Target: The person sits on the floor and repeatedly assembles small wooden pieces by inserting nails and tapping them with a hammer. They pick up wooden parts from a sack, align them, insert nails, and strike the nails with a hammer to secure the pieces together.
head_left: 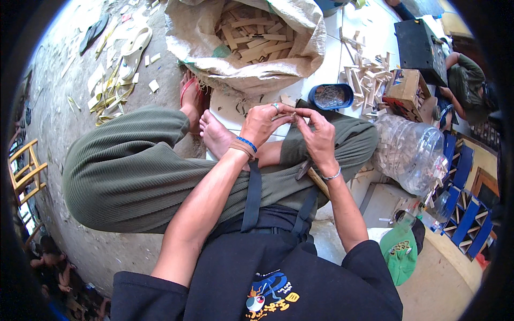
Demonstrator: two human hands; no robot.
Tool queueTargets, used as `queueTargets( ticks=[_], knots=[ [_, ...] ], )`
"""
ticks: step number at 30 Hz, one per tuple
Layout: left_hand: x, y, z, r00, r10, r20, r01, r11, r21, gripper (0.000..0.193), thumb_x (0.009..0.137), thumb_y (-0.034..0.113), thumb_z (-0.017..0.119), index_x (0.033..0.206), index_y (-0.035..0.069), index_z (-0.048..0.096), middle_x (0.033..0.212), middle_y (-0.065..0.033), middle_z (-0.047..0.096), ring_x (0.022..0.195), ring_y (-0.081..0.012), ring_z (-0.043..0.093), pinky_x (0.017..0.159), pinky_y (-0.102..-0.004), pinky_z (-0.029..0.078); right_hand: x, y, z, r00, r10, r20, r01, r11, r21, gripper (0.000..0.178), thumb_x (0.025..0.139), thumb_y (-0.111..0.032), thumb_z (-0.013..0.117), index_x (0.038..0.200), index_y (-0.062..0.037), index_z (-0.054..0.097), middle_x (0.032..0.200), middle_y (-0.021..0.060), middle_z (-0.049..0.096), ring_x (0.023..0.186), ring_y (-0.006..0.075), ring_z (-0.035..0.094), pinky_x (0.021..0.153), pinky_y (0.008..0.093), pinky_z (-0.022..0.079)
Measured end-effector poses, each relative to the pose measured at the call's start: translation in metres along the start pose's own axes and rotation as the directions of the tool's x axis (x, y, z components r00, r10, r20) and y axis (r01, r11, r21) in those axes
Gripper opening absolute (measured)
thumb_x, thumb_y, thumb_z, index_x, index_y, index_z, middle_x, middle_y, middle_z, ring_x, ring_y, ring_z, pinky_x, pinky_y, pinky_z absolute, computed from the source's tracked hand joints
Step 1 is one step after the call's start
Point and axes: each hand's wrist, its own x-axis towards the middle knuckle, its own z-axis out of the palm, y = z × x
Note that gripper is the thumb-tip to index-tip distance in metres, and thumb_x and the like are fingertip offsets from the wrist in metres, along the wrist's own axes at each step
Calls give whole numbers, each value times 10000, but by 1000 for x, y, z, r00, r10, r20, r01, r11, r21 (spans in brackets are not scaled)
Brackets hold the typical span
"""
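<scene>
My left hand (262,123) and my right hand (317,138) meet over my crossed legs, fingertips touching. Both are closed in a pinch, and whatever lies between the fingers is too small to make out. Just beyond the fingertips shows a pale piece of wood (287,100); I cannot tell if it is held. A hammer (318,181) with a wooden handle rests on my lap below my right wrist. To the right of my hands stands a blue oval tray (350,97) filled with thin nails.
A white woven sack (187,37) full of wooden strips stands ahead. Loose wood pieces (369,80) pile up at right, near a cardboard box (405,91) and a large clear plastic bottle (415,155). A green cap (399,254) lies at lower right. Another person (468,80) sits at far right.
</scene>
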Motion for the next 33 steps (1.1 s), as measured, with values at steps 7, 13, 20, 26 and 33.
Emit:
queueTargets(
  ticks=[7,13,20,26,33],
  knots=[
    [1,0,0,1000,12,12,-12,1000,27,236,938,223,775,1131,87,779,1011,-112,790,917,-252,774,802,-348,598,4,6,-4,962,-263,78,274,929,-248,181,929,-38,708,1107,-52,679,1031,115,687,934,311,655,830,398,510],
    [1,-1,0,1000,-11,26,9,998,64,232,937,219,775,1126,84,782,1010,-106,791,924,-250,774,806,-347,599,6,6,-8,937,-308,162,345,886,-310,168,939,-40,692,1102,-46,651,1028,101,654,935,289,635,838,388,495],
    [1,-1,0,1000,-11,19,10,997,81,233,933,232,781,1120,93,786,1010,-105,792,918,-255,772,803,-353,599,10,5,-9,912,-350,213,405,851,-334,131,961,-72,674,1082,-37,636,1013,97,628,939,269,626,840,377,494],
    [1,-1,0,999,-19,34,16,995,101,241,928,241,787,1118,93,790,1000,-105,793,914,-256,775,799,-353,600,11,2,-12,906,-352,234,418,832,-365,114,973,-88,660,1067,-29,637,1009,92,625,941,255,623,833,369,496],
    [2,-3,2,1000,-5,17,4,998,70,242,923,236,792,1122,97,790,1003,-112,792,907,-254,777,788,-350,601,13,4,-13,878,-381,289,472,786,-398,148,947,-78,636,1085,-25,626,1004,95,616,945,237,627,846,362,495]
  ],
)
